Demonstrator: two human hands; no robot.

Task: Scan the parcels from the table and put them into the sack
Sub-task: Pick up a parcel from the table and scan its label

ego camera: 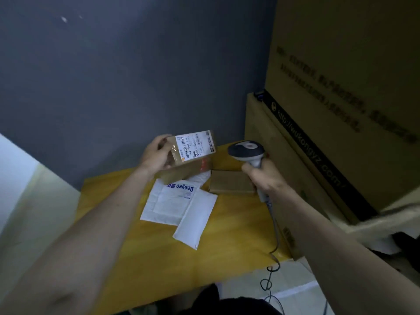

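My left hand (156, 153) grips a small brown cardboard parcel (191, 162) above the yellow table (227, 242), with its white shipping label (196, 145) turned up. My right hand (261, 176) holds a grey barcode scanner (246, 150) by its handle, the head just right of the parcel and facing it. On the table below lie two white padded mailers (172, 203) (196, 220) and another brown box (230, 181). No sack is clearly in view.
Large stacked cardboard boxes (341, 110) stand along the table's right side. A dark grey wall (113, 76) is behind the table. The scanner's cable (273, 242) runs over the table's front edge to the floor. A pale wall or panel (34, 201) is on the left.
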